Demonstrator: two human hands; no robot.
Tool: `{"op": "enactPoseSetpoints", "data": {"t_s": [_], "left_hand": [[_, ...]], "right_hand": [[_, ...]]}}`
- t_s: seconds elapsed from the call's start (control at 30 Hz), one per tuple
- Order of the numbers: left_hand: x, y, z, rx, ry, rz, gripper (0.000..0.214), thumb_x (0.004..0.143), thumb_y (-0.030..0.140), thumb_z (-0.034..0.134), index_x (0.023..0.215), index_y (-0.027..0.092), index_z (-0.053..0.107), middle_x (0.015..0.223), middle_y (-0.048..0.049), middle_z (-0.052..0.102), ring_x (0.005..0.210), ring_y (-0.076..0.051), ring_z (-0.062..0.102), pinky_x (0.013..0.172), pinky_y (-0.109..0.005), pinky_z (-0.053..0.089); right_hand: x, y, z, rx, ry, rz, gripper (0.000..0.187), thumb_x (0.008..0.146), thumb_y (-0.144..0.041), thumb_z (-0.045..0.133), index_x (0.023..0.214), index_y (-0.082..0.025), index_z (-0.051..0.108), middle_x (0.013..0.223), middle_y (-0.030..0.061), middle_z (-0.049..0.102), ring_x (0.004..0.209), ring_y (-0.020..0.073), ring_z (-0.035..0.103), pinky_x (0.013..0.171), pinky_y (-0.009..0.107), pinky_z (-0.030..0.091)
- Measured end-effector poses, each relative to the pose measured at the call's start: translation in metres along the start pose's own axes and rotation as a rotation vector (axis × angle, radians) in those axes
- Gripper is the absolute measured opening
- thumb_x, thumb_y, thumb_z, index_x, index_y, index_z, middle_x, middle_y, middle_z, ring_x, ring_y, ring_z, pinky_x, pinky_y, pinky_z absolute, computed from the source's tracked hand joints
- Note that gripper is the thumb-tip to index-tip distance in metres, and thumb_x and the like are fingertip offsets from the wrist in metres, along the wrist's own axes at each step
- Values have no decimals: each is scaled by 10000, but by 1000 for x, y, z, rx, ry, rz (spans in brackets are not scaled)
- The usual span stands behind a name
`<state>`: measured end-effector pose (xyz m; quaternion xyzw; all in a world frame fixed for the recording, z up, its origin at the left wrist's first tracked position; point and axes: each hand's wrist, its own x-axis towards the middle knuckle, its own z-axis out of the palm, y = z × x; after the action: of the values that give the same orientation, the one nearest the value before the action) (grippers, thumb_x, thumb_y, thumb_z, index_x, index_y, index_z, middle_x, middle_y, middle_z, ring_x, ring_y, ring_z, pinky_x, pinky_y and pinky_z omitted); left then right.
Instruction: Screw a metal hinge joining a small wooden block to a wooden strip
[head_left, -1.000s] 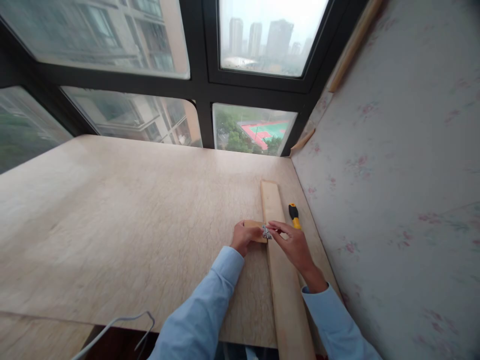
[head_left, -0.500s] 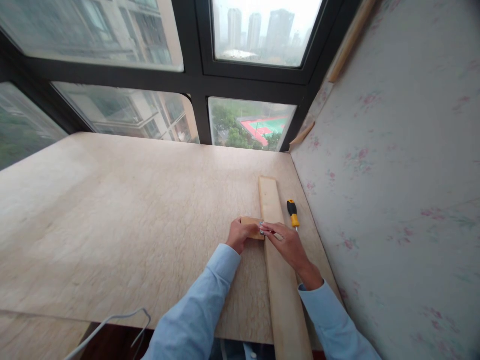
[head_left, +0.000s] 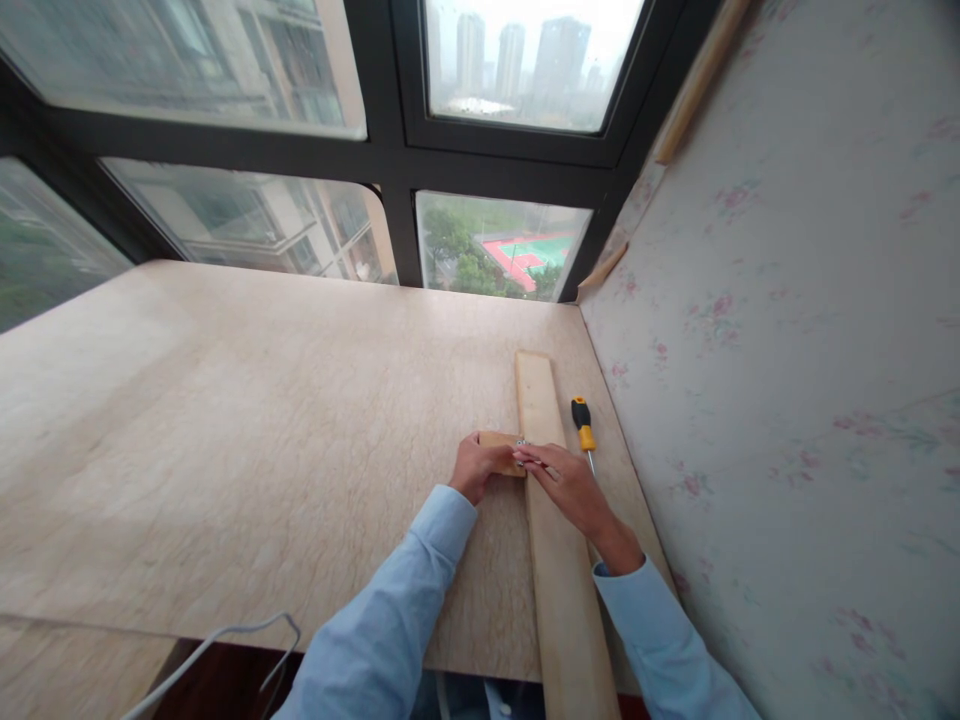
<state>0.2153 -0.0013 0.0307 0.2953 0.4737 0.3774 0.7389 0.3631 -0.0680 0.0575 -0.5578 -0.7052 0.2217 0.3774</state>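
A long pale wooden plank point(head_left: 559, 580) lies on the beige marble-patterned table point(head_left: 262, 420), running away from me near the right wall. My left hand point(head_left: 476, 468) is closed on a small wooden block point(head_left: 495, 440) pressed against the plank's left edge. My right hand point(head_left: 562, 482) rests on the plank, its fingertips pinching a small metal bracket point(head_left: 523, 447) where block and plank meet. Both sleeves are light blue.
A screwdriver with a yellow and black handle point(head_left: 582, 424) lies just right of the plank. A flowered wall point(head_left: 787, 330) stands close on the right. Dark-framed windows point(head_left: 397, 190) run behind the table. A white wire hanger point(head_left: 225, 650) sits at the near edge.
The view has shifted slightly. The metal bracket has come down from a tilted hold onto the joint between block and plank; both hands stay in place.
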Motion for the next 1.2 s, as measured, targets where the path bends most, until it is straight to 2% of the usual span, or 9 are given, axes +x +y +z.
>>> {"op": "enactPoseSetpoints", "data": {"t_s": [0.47,0.73,0.97,1.2], "left_hand": [[5,-5,-5,44,-54,10,397,475,211,830,816,97,662,748,-80,714,642,-189,667,542,-250,503],[4,-6,-5,0,-73,33,401,476,240,848,804,101,664,766,-81,716,665,-184,666,607,-270,529],[2,-6,-1,23,-16,56,308,506,189,794,776,115,665,734,-66,716,660,-193,664,593,-269,527],[0,-6,3,37,33,93,269,496,151,762,737,129,644,692,-41,698,622,-174,637,565,-252,496]], "right_hand": [[0,-3,2,-34,40,8,247,914,-219,568,1102,-261,722,1019,78,765,937,231,712,862,405,565],[3,-3,3,-61,44,-3,248,925,-218,548,1091,-263,727,1035,77,762,941,231,711,868,411,565],[0,-3,2,-62,31,14,248,912,-221,568,1103,-261,721,1015,70,765,924,232,715,851,402,567],[-3,0,7,-205,66,-13,206,894,-208,611,1065,-239,724,984,86,761,904,256,696,829,422,555]]}}
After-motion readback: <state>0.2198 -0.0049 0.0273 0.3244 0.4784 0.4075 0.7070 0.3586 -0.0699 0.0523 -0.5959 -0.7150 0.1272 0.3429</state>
